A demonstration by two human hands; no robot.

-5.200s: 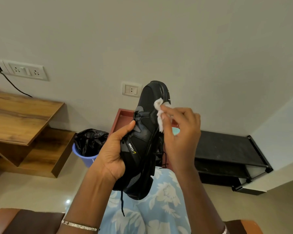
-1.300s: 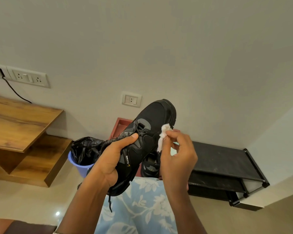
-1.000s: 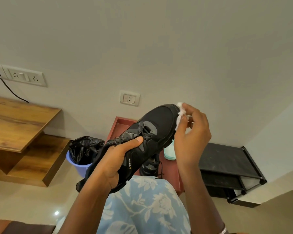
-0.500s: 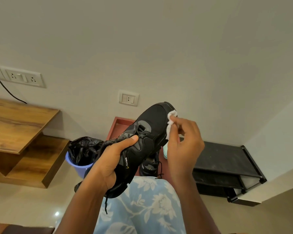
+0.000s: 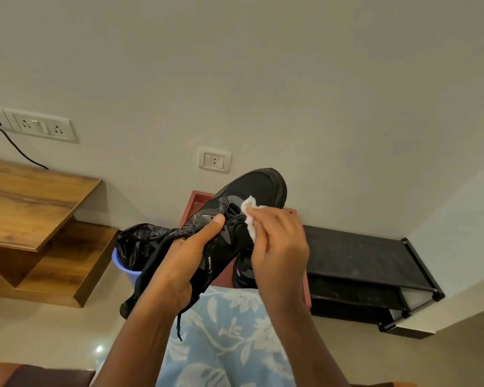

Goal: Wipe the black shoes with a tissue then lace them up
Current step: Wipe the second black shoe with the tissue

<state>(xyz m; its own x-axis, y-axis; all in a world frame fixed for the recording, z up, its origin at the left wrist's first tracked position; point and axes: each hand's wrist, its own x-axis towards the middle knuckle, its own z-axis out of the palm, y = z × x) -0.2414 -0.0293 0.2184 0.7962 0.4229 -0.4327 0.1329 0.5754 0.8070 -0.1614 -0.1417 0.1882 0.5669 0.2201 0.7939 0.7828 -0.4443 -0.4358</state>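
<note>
Matt black fabric shoe (image 5: 252,191), soft white paper tissue (image 5: 250,219), grained wooden desk (image 5: 31,196)

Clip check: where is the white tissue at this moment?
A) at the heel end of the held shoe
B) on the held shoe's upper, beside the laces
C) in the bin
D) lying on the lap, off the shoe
B: the right hand pinches the tissue against the upper of the black shoe by its laces, while the left hand holds that shoe.

Room in a home, viewed from my seat: painted wall with socket plates (image 5: 39,127) at upper left, wooden worktop (image 5: 25,196) at left, lined bin (image 5: 125,268) left of centre, low black shoe rack (image 5: 355,255) at right, polished floor (image 5: 39,331) below.
</note>
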